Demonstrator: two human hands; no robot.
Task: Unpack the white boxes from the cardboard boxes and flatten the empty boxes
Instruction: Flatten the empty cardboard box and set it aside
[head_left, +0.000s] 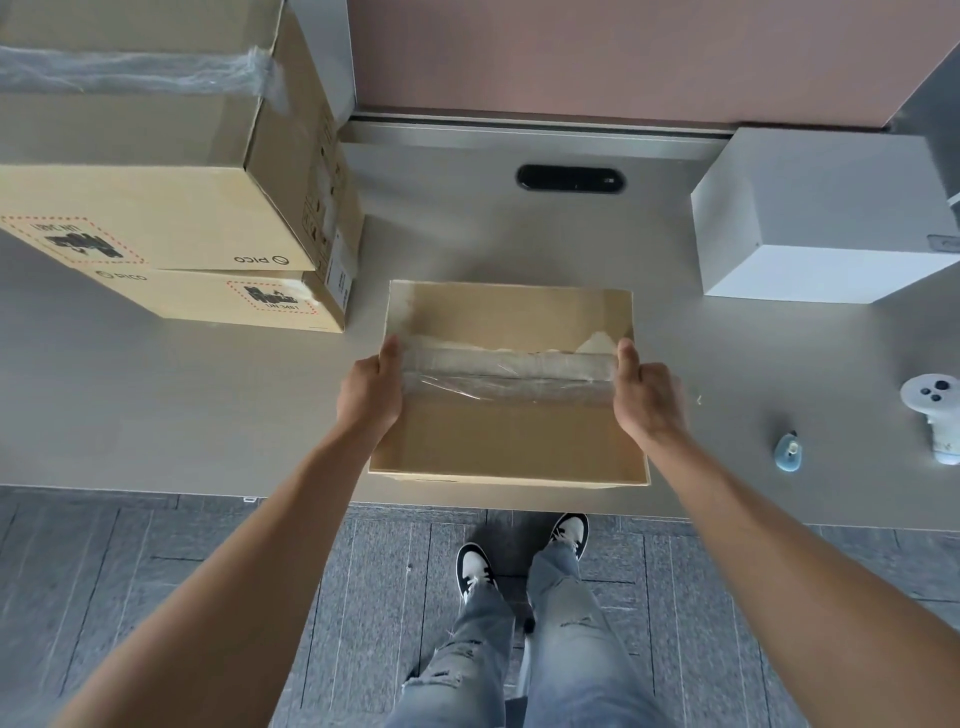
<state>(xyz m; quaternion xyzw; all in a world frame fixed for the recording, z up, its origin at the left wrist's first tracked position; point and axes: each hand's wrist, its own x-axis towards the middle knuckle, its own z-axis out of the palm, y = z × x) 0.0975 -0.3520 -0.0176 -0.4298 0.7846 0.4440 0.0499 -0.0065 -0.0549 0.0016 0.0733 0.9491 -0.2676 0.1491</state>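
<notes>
A cardboard box (506, 439) sits near the table's front edge, its top crossed by a strip of clear tape with torn paper along it. My left hand (370, 391) grips its left side, thumb on top. On the opposite side my right hand (647, 397) holds it the same way. A white box (821, 218) stands on the table at the far right. Two stacked cardboard boxes (171, 208) marked PICO stand at the far left, the upper one taped shut.
The grey table (208, 405) has a black oval cable slot (570, 178) at the back centre. A white handheld controller (935, 415) and a small blue object (790, 452) lie at the right. Dark floor and my feet show below the table edge.
</notes>
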